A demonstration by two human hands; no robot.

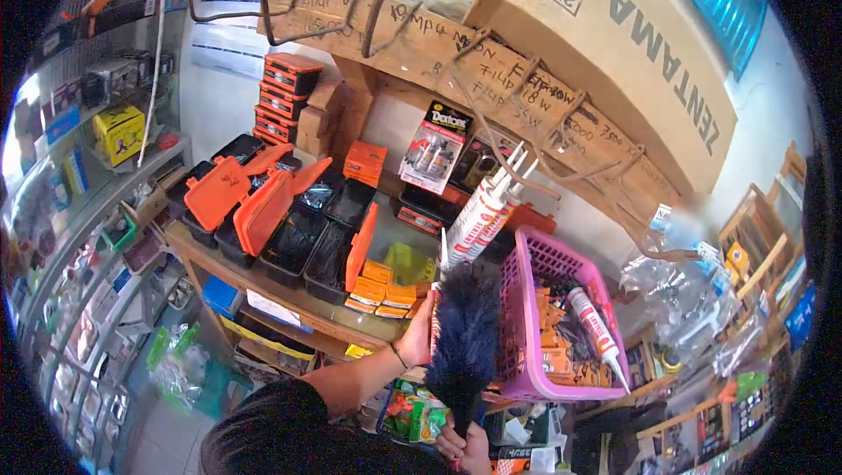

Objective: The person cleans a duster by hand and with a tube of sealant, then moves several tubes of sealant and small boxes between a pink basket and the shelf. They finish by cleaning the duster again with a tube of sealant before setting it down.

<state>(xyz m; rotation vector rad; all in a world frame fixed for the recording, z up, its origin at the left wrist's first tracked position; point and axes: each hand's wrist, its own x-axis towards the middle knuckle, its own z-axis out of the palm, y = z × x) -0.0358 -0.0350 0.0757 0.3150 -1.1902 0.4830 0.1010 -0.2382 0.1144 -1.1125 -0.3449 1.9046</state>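
My left hand (pixel 420 335) is closed round a slim white tube with red print (pixel 435 307), which looks like a sealant tube; the duster partly hides it. My right hand (pixel 465 446), low in the view, grips the handle of a fluffy dark blue duster (pixel 465 335). The duster's head stands upright beside the left hand. Just behind it, several white sealant tubes (pixel 478 225) with pointed nozzles stand on the shelf. To the right is a pink plastic basket (pixel 510 335) holding small orange boxes and another sealant tube (pixel 595 326).
Black bins with orange lids (pixel 263 212) line the wooden shelf (pixel 237 273), with small orange-yellow boxes (pixel 381 289) beside them. Wire hooks (pixel 373 23) jut from a marked board (pixel 517 80). Clear plastic bags (pixel 680 278) hang at right, and a large carton (pixel 614 45) sits above.
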